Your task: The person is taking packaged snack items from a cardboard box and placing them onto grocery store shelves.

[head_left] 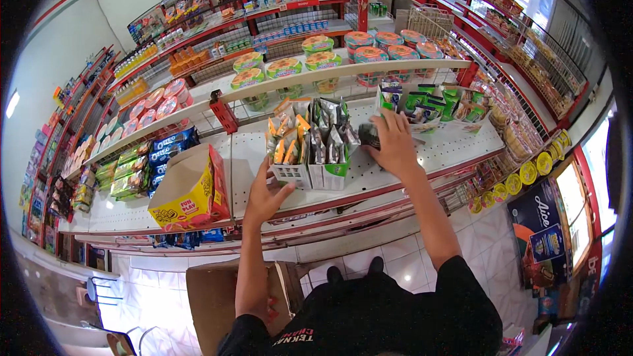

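On the white perforated shelf [428, 166], a white basket-like box of orange and pale sachets [289, 173] stands against a green-and-white box of dark sachets [330, 177]. My left hand [265, 196] rests at the left side of the first box, thumb and fingers apart. My right hand [394, 146] curls over a small dark packet [368, 135] to the right of the second box; its fingers partly hide it. Beyond that hand are open boxes of green sachets [425, 105], one of them with purple packs [390, 95].
A yellow-and-red display carton [191, 191] stands left, beside blue packs [173, 148] and green packs [132, 175]. A rail [356, 71] runs behind, with noodle cups [323, 59] past it. Below are a brown cardboard box [211, 296] and a tiled floor [402, 267].
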Demonstrator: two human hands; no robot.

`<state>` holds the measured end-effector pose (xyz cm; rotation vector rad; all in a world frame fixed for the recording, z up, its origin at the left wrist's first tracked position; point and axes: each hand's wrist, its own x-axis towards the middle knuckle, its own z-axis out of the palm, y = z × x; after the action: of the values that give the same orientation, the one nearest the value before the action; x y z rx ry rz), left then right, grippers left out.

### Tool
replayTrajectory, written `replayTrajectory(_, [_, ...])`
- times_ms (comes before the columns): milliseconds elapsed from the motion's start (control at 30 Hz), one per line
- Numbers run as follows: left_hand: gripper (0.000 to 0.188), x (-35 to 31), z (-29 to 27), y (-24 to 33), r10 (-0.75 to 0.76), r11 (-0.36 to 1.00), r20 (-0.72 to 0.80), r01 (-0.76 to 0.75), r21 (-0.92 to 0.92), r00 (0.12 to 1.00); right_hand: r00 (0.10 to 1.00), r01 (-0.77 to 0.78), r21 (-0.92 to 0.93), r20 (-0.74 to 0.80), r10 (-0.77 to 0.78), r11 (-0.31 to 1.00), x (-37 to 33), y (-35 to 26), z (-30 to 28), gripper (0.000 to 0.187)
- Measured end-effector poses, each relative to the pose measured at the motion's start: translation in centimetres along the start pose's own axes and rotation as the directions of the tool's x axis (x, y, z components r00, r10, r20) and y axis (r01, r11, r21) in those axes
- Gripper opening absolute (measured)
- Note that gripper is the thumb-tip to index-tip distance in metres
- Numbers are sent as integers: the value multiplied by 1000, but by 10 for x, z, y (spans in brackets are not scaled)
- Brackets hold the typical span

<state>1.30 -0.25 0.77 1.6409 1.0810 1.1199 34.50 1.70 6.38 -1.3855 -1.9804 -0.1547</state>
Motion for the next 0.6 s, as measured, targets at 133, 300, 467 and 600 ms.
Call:
replayTrajectory(133, [82, 12, 1, 12, -134, 956, 26, 122, 267, 991, 975, -51, 220, -202, 96, 974, -31, -39, 9, 60])
replayTrajectory(300, [75, 16, 15, 14, -58, 957, 7, 53, 285, 998, 952, -306, 514, 172, 253, 801, -56, -65, 37, 84])
replayTrajectory(467, [75, 9, 40, 18, -116, 947, -79, 134, 292, 990, 904, -412, 438, 308, 297, 799, -57, -36, 34, 102])
replayTrajectory(600, [80, 12, 66, 16, 20, 967, -101, 6, 255, 995, 894, -442, 475, 297, 334, 761, -59, -25, 16, 106])
